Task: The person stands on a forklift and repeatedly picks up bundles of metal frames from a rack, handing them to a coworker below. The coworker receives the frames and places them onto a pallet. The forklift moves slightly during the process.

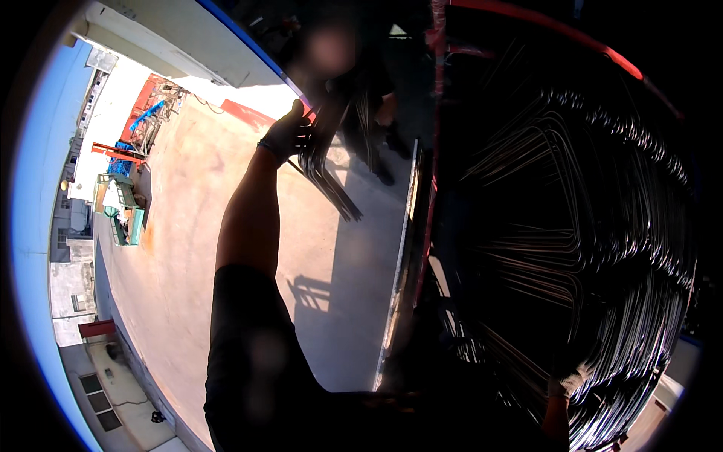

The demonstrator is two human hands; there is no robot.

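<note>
My left arm reaches forward, and its dark-gloved hand (286, 135) is beside a bundle of bent metal rods (330, 184). The thumb points up, apart from the fingers, which reach to the bundle's near side. These rods hang at a slant, with their bent ends low over the ground. At the lower right, my right hand (570, 382) in a pale glove rests against a large pile of bent metal rods (633, 346). Deep shadow hides its fingers, so I cannot tell whether they grip any rods.
A person (384, 113) in dark clothes stands just beyond the bundle, with more rods (364, 124) in front of them. A long metal edge (407, 248) runs between the pale ground (188, 203) and the pile. Red framing (438, 83) rises beside the pile. A green cart (124, 215) stands far left.
</note>
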